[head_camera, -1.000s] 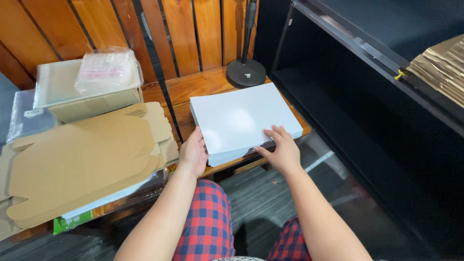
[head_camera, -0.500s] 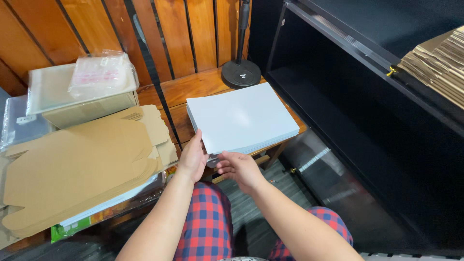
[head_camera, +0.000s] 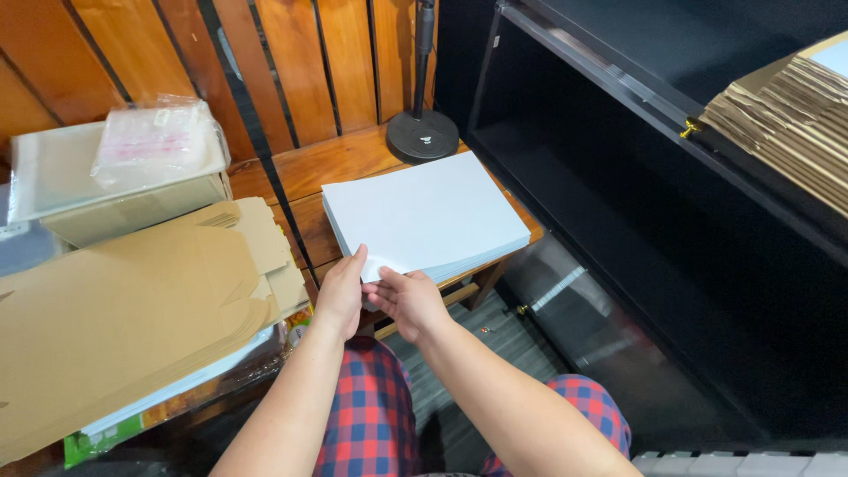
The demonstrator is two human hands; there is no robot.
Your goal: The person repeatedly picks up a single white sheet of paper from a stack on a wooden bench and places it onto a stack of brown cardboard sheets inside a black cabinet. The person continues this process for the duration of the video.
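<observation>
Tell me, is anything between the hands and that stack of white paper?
Nothing visible. The left hand and right hand already touch the near corner of the paper stack on the wooden table.

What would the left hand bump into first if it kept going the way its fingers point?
The left hand points up and away, so it would slide onto the white paper stack it already touches at the near corner. Beyond that, probably the wooden wall.

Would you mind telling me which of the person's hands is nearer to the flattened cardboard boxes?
Left. The left hand grips the near corner of the white paper stack, just right of the flattened cardboard boxes. The right hand holds the same corner from farther right.
</observation>
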